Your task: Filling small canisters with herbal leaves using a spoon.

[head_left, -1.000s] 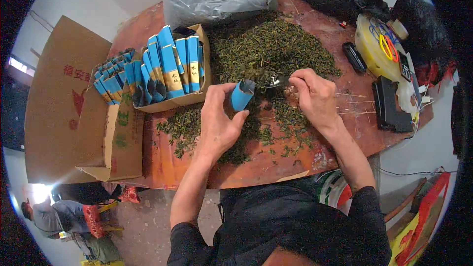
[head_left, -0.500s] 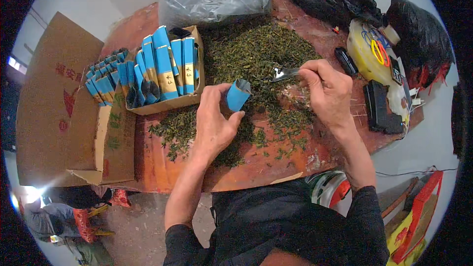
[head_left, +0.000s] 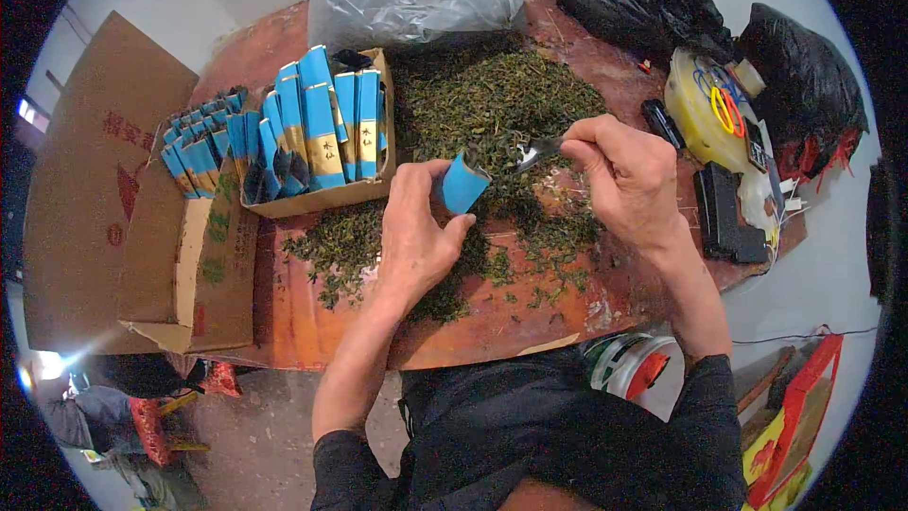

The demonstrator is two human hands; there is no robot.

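Between the thumb and fingers of my left hand [head_left: 416,227] is a small blue packet [head_left: 463,187], its open top tilted to the right. My right hand [head_left: 629,175] pinches the handle of a metal spoon [head_left: 537,151], whose bowl is close to the packet's mouth, over the leaves. Beneath both hands spreads a heap of dried green tea leaves [head_left: 501,95]. Left of the heap, a small cardboard box [head_left: 322,199] holds several upright blue and gold packets [head_left: 323,128].
A large open cardboard carton [head_left: 85,189] with more packets stands at the left. Behind the heap sits a clear plastic bag [head_left: 416,0]. Black bags [head_left: 643,5], a yellow bowl [head_left: 695,114] and a black device [head_left: 726,213] line the right side. A bucket [head_left: 638,364] stands below the table edge.
The spoon has moved left, closer to the packet's mouth. My left hand has tilted the packet further toward the spoon. The whole view has shifted slightly.
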